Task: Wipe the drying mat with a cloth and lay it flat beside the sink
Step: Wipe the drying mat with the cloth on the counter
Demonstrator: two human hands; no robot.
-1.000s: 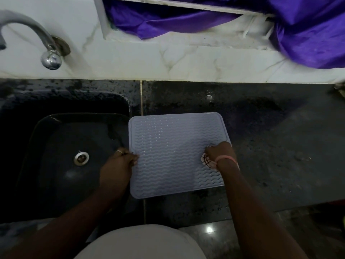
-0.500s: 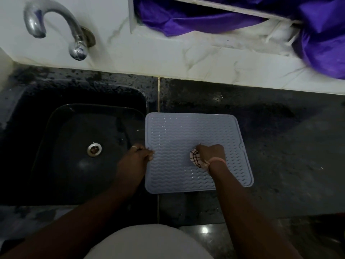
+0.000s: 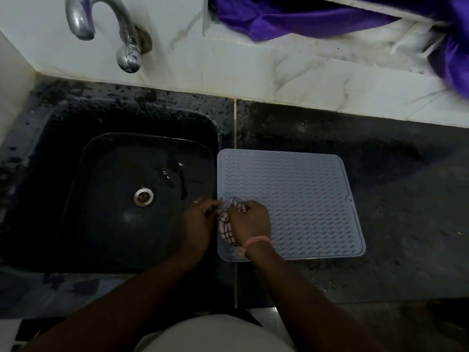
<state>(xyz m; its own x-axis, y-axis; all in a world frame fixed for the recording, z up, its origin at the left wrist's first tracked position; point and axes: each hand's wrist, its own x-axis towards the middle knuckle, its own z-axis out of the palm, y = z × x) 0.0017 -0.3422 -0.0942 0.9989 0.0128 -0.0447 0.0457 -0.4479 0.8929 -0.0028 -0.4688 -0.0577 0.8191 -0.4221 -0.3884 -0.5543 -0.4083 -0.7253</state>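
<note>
A pale grey drying mat (image 3: pixel 299 199) with a wavy ribbed surface lies flat on the dark countertop, just right of the black sink (image 3: pixel 83 199). My right hand (image 3: pixel 250 221) grips a bunched checked cloth (image 3: pixel 225 228) and presses it onto the mat's left edge. My left hand (image 3: pixel 200 219) is at that same left edge, its fingertips pinching the mat's rim next to the cloth. The cloth is mostly hidden under my right hand.
A chrome tap (image 3: pixel 121 29) curves over the sink from the white marble wall. Purple fabric (image 3: pixel 304 19) hangs at a ledge above the counter. Dark speckled countertop (image 3: pixel 406 199) stretches right of the mat. The drain (image 3: pixel 143 196) sits mid-sink.
My right hand has swept the cloth leftward across the mat, from its right side to its left edge beside my left hand. The camera view shifted left.
</note>
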